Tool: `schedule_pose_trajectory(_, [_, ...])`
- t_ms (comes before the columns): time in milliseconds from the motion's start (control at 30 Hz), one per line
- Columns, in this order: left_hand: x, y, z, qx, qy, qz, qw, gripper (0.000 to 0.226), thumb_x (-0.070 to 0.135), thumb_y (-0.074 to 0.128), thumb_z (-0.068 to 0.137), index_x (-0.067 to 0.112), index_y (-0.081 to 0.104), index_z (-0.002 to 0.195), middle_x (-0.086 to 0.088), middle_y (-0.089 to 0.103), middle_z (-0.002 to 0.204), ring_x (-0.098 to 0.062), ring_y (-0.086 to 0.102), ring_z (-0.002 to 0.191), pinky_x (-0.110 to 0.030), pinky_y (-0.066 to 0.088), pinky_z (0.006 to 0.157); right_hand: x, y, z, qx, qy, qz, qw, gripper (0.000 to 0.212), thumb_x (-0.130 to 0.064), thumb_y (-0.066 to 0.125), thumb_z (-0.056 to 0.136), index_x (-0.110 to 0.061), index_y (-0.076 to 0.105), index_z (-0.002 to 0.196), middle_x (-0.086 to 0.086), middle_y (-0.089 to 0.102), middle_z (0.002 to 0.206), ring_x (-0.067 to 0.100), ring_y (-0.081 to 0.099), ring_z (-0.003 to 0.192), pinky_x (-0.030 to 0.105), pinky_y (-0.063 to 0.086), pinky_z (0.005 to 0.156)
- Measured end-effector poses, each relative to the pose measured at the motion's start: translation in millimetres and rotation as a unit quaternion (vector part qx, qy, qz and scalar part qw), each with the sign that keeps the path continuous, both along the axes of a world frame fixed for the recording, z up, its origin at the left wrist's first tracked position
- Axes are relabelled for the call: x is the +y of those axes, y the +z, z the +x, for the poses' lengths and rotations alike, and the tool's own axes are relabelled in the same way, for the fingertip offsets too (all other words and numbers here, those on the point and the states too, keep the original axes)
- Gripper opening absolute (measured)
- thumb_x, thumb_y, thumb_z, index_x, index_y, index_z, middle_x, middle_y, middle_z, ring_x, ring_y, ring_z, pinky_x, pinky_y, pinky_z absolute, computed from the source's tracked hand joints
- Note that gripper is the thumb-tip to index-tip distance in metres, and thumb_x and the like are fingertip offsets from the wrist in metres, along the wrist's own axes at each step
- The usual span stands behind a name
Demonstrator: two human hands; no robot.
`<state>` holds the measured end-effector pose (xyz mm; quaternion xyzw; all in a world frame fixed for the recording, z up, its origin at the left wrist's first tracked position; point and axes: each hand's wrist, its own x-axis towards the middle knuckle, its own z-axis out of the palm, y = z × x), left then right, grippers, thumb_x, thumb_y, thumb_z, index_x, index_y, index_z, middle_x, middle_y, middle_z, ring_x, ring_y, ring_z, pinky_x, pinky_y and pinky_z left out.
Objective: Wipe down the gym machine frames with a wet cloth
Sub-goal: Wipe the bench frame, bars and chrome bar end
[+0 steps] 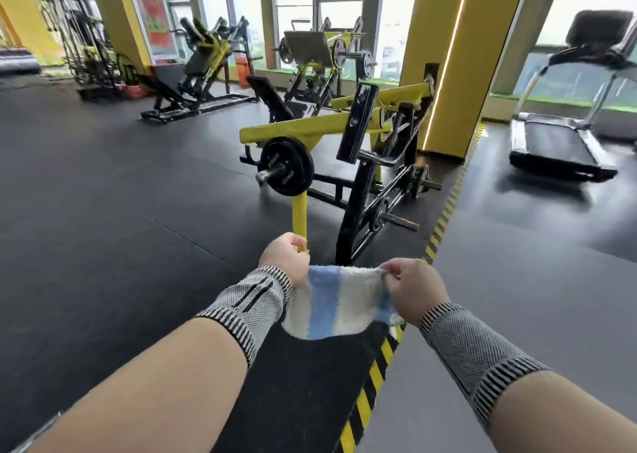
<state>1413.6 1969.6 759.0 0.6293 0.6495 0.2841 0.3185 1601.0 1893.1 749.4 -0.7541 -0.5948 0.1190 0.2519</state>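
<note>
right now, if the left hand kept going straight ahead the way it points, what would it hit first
Most likely the yellow bar of the nearest machine: the left hand, holding one end of the striped cloth, already sits at the bar's lower end. Depth is unclear, so contact cannot be confirmed.

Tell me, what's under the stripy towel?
Under the stripy towel you can see dark floor mat and yellow-black warning tape. Both hands, left and right, hold it stretched out. The floor right behind the cloth is covered.
</note>
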Motion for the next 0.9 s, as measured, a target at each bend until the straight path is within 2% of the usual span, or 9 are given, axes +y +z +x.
schedule_pose_trajectory(133, [65.3,3.8,20.1,-0.030,-0.033,0.020,0.999,0.006,0.021,0.062,0.091,0.020,0.067,0.092,0.012,0.061,0.074,-0.010,0.059,0.075,-0.016,0.043,0.065,96.0,4.4,28.7,-0.006,0.041,0.004,0.999,0.024,-0.019,0.048,0.093,-0.019,0.069,0.104,0.003,0.070,0.099,0.023,0.063,0.093,0.026,0.045,0.076])
schedule_pose_trajectory(200, [93.6,6.4,28.2,-0.003,-0.076,-0.004,0.997,0.011,0.031,0.072,0.084,0.022,0.067,0.088,0.015,0.059,0.071,-0.005,0.056,0.069,-0.011,0.040,0.058,140.5,5.8,42.6,-0.011,0.054,0.007,0.998,0.021,-0.021,0.047,0.094,-0.014,0.065,0.104,0.006,0.068,0.101,0.025,0.060,0.097,0.026,0.039,0.074])
schedule_pose_trajectory(267, [121.9,4.3,32.0,0.098,-0.091,-0.015,0.991,0.018,0.035,0.076,0.078,0.027,0.066,0.090,0.012,0.059,0.079,-0.003,0.057,0.072,-0.016,0.045,0.063,183.4,5.8,51.1,-0.007,0.083,0.003,0.997,0.021,-0.025,0.046,0.097,-0.012,0.060,0.104,0.007,0.065,0.097,0.026,0.060,0.097,0.027,0.039,0.075])
schedule_pose_trajectory(333, [151.5,1.0,31.8,0.195,-0.067,-0.015,0.978,0.016,0.032,0.072,0.078,0.029,0.066,0.092,0.006,0.058,0.102,-0.013,0.061,0.090,-0.023,0.049,0.078,225.1,4.6,52.3,0.013,0.111,-0.009,0.994,0.021,-0.029,0.043,0.099,-0.012,0.054,0.105,0.004,0.061,0.090,0.027,0.060,0.093,0.030,0.044,0.076])
schedule_pose_trajectory(400, [179.9,-3.1,26.3,0.222,-0.025,-0.008,0.975,0.014,0.022,0.065,0.081,0.027,0.066,0.094,0.002,0.056,0.109,-0.017,0.060,0.098,-0.024,0.047,0.082,262.4,1.1,46.1,0.021,0.148,-0.031,0.988,0.022,-0.031,0.042,0.099,-0.012,0.049,0.105,0.005,0.060,0.089,0.028,0.061,0.090,0.034,0.047,0.077])
schedule_pose_trajectory(533, [243.1,-2.7,-0.8,0.185,0.075,0.007,0.980,0.018,0.010,0.055,0.082,0.025,0.065,0.083,0.002,0.064,0.090,-0.019,0.061,0.086,-0.025,0.047,0.075,340.5,-4.3,20.9,0.024,0.219,-0.037,0.975,0.010,-0.026,0.053,0.093,-0.018,0.047,0.093,0.000,0.059,0.087,0.024,0.058,0.087,0.027,0.041,0.072])
schedule_pose_trajectory(633, [297.7,2.3,-28.8,0.159,0.121,0.014,0.980,0.021,0.007,0.054,0.082,0.025,0.063,0.076,0.004,0.063,0.075,-0.021,0.060,0.072,-0.027,0.048,0.067,404.0,-2.6,-2.6,0.014,0.256,-0.037,0.966,0.008,-0.017,0.057,0.087,-0.017,0.058,0.095,-0.005,0.057,0.091,0.018,0.058,0.094,0.019,0.034,0.071])
schedule_pose_trajectory(800, [394.1,22.1,-73.0,0.121,0.155,0.023,0.980,0.020,0.008,0.059,0.079,0.026,0.064,0.072,0.000,0.069,0.077,-0.022,0.064,0.077,-0.024,0.048,0.066,512.1,14.0,-42.7,-0.056,0.297,-0.078,0.950,0.032,-0.014,0.055,0.085,-0.016,0.065,0.115,0.001,0.064,0.116,0.019,0.058,0.110,0.017,0.039,0.088])
schedule_pose_trajectory(900, [445.4,33.7,-91.7,0.114,0.172,0.030,0.978,0.019,0.005,0.058,0.080,0.021,0.068,0.081,-0.003,0.068,0.079,-0.024,0.062,0.075,-0.025,0.046,0.065,568.5,17.6,-60.4,-0.115,0.293,-0.112,0.943,0.027,-0.021,0.053,0.086,-0.011,0.070,0.106,0.006,0.067,0.107,0.025,0.062,0.101,0.023,0.045,0.079])
